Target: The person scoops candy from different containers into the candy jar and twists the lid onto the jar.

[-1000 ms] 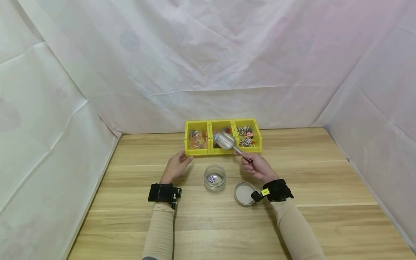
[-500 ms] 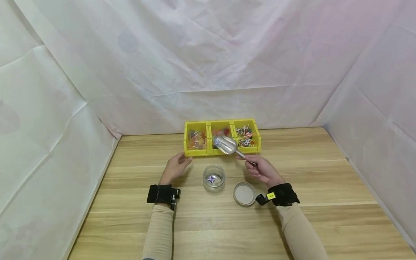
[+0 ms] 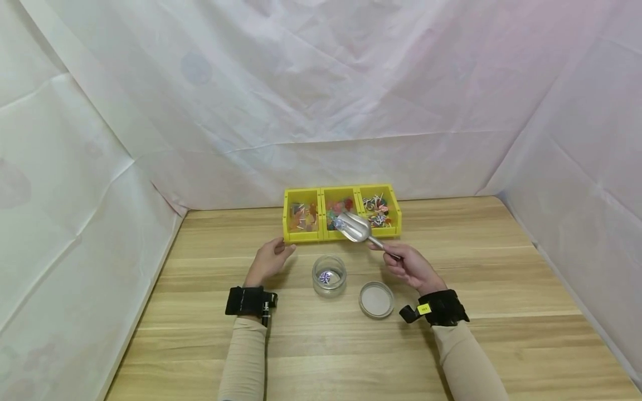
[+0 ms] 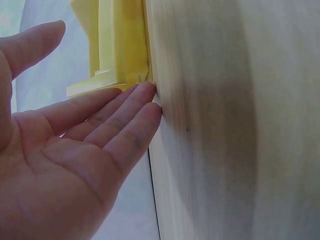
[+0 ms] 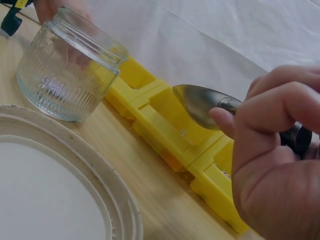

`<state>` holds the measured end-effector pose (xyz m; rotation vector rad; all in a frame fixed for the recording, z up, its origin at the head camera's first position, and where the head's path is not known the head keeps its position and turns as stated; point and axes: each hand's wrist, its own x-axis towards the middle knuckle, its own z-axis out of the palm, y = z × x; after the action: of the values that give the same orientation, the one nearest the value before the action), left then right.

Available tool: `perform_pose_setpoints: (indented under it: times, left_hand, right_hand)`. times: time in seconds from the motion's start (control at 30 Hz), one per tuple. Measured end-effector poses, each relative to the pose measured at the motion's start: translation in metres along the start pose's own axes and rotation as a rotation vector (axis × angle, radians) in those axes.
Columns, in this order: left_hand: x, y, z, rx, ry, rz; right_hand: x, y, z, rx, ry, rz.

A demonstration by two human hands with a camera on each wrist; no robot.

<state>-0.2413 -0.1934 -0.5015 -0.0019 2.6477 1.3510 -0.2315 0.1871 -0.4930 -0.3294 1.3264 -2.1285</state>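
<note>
My right hand (image 3: pixel 408 266) grips the handle of a metal scoop (image 3: pixel 355 227). The scoop's bowl hangs over the front of the middle bin of a yellow three-part bin (image 3: pixel 305 236), with a bluish wrapped candy (image 3: pixel 340 224) at its lip. My left hand (image 3: pixel 270 260) rests at the bin's front left corner; in the left wrist view its fingers are extended and the fingertips (image 4: pixel 146 90) lie right at the yellow bin (image 4: pixel 131 45). A glass jar (image 3: pixel 329 285) stands in front of the bin, a purple-and-white swirl candy (image 3: pixel 325 277) inside it.
A round lid (image 3: pixel 376 299) lies on the wooden table (image 3: pixel 321 356) to the right of the jar. Lollipops (image 3: pixel 379 206) fill the right bin, orange candies (image 3: pixel 304 217) the left one. White cloth (image 3: pixel 321 89) hangs behind and at both sides.
My right hand has drawn the scoop back and to the right, from over the middle bin toward its front edge. The left hand stays at the bin's corner.
</note>
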Motion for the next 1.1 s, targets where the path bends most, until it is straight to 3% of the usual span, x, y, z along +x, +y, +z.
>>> perform_pose_setpoints:
  times: [0.37, 0.8, 1.1]
  left_hand:
    - [-0.010, -0.002, -0.002, -0.025, -0.005, -0.021]
    - [-0.018, -0.002, 0.004, -0.035, -0.001, 0.005]
    - [-0.021, 0.003, 0.010, -0.053, -0.049, 0.078]
  right_hand:
    - [-0.006, 0.001, 0.003, 0.016, -0.016, 0.014]
    - [-0.015, 0.005, 0.002, 0.031, -0.044, 0.006]
    - [-0.017, 0.003, 0.002, 0.060, -0.067, 0.012]
